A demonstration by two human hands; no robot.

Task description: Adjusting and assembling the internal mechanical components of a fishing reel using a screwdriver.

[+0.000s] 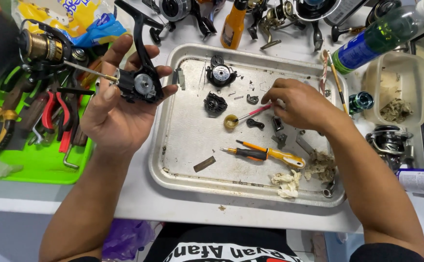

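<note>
My left hand (pixel 112 109) holds a black fishing reel body (pixel 141 80) with an exposed round gear, above the table's left side. My right hand (pixel 299 104) reaches into a metal tray (pixel 183 165) and pinches the end of a thin pink-handled brush (pixel 251 114). The brush tip rests in a small yellow cap (pixel 230 122). Small black reel parts (pixel 215 103) and a round side plate (pixel 220 73) lie in the tray near the brush.
An orange and black screwdriver (pixel 265 154) and dirty rags (pixel 318 165) lie in the tray. A green tray (pixel 37 165) with pliers sits left. Other reels, an orange bottle (pixel 233 24), a green bottle (pixel 372 41) and a plastic tub (pixel 396 87) crowd the back and right.
</note>
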